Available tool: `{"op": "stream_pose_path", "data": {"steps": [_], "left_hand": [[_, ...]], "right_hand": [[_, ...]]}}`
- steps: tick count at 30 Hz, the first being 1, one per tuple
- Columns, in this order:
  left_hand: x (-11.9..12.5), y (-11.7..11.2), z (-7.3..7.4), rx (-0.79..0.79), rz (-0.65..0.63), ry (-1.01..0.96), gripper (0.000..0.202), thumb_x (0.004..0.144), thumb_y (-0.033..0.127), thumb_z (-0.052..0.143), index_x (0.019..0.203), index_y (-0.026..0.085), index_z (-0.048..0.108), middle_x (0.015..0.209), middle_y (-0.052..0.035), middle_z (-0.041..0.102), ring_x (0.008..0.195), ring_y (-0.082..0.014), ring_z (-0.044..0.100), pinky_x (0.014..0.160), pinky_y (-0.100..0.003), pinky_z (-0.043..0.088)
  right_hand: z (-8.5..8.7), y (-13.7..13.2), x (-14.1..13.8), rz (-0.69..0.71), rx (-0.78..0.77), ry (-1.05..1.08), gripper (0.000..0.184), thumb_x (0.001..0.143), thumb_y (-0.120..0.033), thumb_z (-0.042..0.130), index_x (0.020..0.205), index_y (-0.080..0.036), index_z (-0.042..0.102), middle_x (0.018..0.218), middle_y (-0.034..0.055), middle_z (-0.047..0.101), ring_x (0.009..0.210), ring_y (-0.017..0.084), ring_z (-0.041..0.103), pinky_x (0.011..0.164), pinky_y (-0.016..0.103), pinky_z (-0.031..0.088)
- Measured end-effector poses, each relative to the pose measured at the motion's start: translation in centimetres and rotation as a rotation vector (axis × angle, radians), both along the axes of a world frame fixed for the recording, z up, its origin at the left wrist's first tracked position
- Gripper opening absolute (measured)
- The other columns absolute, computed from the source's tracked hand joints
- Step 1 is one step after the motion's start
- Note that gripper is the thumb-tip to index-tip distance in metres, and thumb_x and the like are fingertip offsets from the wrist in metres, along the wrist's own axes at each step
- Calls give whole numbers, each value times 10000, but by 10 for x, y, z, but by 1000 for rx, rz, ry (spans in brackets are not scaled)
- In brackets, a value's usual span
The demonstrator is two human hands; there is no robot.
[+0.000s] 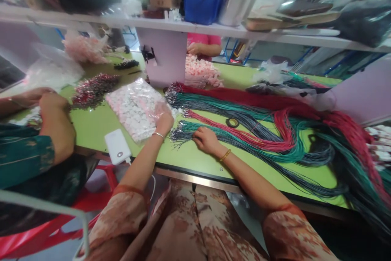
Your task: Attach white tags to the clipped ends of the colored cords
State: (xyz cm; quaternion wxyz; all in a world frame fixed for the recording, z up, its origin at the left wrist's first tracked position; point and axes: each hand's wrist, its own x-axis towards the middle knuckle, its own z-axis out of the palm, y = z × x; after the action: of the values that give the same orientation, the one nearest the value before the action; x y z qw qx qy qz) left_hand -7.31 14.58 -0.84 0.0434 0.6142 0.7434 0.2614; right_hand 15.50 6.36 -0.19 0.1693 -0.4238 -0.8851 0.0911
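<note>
My left hand [164, 119] reaches into the opening of a clear plastic bag [134, 108] full of small white connector housings. Its fingers are behind the film and blurred. To the right, my right hand [207, 141] rests low on the table, fingers curled together over the dark grey wires [183, 134] near their metal-tipped ends. Just beyond it lie bundles of green wires [220, 132] and red wires [210, 121], their crimped ends pointing left.
A white power bank [117, 147] with a cable sits at the table's front edge. Behind lie a tape roll [232, 123] and a thick red wire bundle [244, 95]. At left, a co-worker's hands [45, 98] are near a terminal pile [94, 90]. A shelf [171, 25] crosses above.
</note>
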Motion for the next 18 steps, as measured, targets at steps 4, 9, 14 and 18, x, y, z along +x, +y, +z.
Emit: {"op": "stream_pose_path", "data": {"steps": [4,9,14,18], "left_hand": [[-4,-6,-2,-42,-11,-17,468,914,255,382,1368,177,469,1524,-146,390,1466,-302,229,1176,-574,160],[-10,-13,7,-44,-79,-56,430,907,285,414,1307,150,502,1508,-167,392,1414,-328,309,1159,-536,252],[-15,-22,18,-137,-85,-79,516,863,271,499,1364,159,443,1563,-161,287,1428,-359,267,1096,-511,350],[-15,-26,22,-97,-156,-63,332,881,287,480,1179,187,586,1388,-150,495,1289,-329,446,1060,-470,390]], "right_hand": [[2,-3,2,98,-45,-29,194,921,-288,503,905,-192,671,852,77,612,813,201,502,750,318,327],[5,-8,-4,43,-74,-16,190,912,-333,537,945,-209,677,892,72,635,846,206,517,751,310,322],[4,-8,-10,-32,-134,56,178,909,-251,508,863,-203,674,859,60,643,842,195,531,753,298,341],[1,-6,-4,-37,-186,242,190,911,-262,479,815,-189,625,840,50,626,809,173,530,738,280,373]]}}
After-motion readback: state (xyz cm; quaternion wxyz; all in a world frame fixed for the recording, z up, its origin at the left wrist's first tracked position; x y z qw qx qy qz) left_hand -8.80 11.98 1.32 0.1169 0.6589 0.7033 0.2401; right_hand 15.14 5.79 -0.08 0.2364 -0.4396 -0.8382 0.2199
